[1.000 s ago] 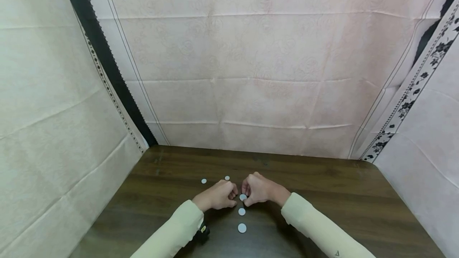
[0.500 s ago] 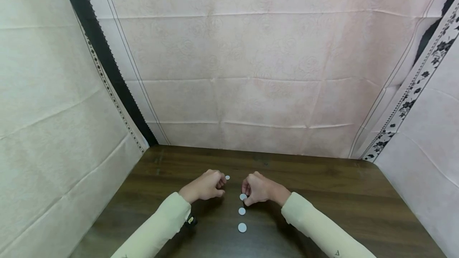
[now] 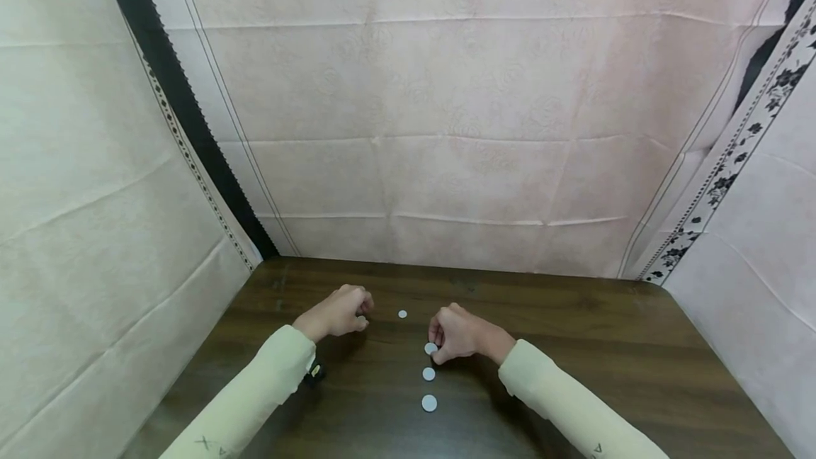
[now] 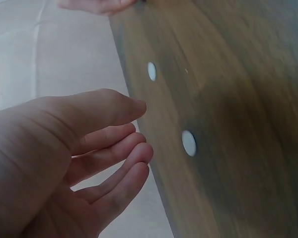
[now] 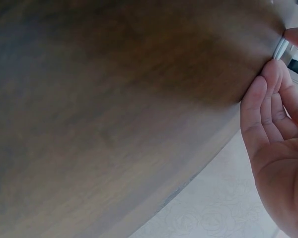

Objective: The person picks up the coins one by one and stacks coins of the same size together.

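My right hand (image 3: pixel 455 333) pinches a small flat white disc (image 3: pixel 431 348) between thumb and fingertips, low at the wooden table. In the right wrist view, the edge of this disc (image 5: pixel 280 48) shows between thumb and fingers. My left hand (image 3: pixel 341 310) hovers at the left over the table, fingers loosely curved with a gap to the thumb and nothing between them. The left wrist view shows a white disc (image 4: pixel 189 143) lying just beyond those fingertips, with another disc (image 4: pixel 152 71) farther off.
Two more white discs, a middle one (image 3: pixel 428 374) and a near one (image 3: pixel 429 403), lie in a line below the right hand. A lone disc (image 3: pixel 402 314) sits between the hands on the wooden table (image 3: pixel 542 303). Pale cloth (image 3: pixel 446 126) hangs behind and at both sides.
My left hand has moved left and farther back from beside the right hand, passing in front of the leftmost disc. The right hand stays at its disc.
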{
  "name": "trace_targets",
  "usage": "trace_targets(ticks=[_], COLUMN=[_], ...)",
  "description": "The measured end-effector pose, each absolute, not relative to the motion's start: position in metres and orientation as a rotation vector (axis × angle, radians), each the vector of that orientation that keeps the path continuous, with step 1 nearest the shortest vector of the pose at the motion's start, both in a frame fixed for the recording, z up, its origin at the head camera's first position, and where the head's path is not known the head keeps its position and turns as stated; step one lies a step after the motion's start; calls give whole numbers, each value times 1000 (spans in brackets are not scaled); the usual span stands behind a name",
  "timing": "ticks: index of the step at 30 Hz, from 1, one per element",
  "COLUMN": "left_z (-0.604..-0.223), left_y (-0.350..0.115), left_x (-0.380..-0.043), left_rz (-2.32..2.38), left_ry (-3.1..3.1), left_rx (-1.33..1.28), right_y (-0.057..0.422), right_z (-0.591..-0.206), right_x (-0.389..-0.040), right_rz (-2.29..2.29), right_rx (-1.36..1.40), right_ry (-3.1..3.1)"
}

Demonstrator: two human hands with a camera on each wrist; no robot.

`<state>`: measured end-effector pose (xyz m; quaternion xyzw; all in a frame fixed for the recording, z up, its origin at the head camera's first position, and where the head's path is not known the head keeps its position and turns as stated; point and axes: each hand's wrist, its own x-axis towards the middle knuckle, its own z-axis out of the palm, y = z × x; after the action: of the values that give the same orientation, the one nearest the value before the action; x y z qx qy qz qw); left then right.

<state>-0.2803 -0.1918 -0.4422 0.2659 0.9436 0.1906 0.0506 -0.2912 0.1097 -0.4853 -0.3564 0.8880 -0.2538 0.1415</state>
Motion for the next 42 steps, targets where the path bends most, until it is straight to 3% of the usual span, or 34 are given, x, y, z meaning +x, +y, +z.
trace_targets(ticks=[23, 42], left_z=[-459, -458], left_y=[-204, -206], left_x=[-300, -314], left_rz=[479, 404], left_ry=[2870, 2805], left_rx=[643, 881], right_y=[108, 110], right_z=[-482, -482], right_x=[-291, -289], right_rz=[-730, -730], right_rx=[-1018, -1022], right_ry=[2564, 2565])
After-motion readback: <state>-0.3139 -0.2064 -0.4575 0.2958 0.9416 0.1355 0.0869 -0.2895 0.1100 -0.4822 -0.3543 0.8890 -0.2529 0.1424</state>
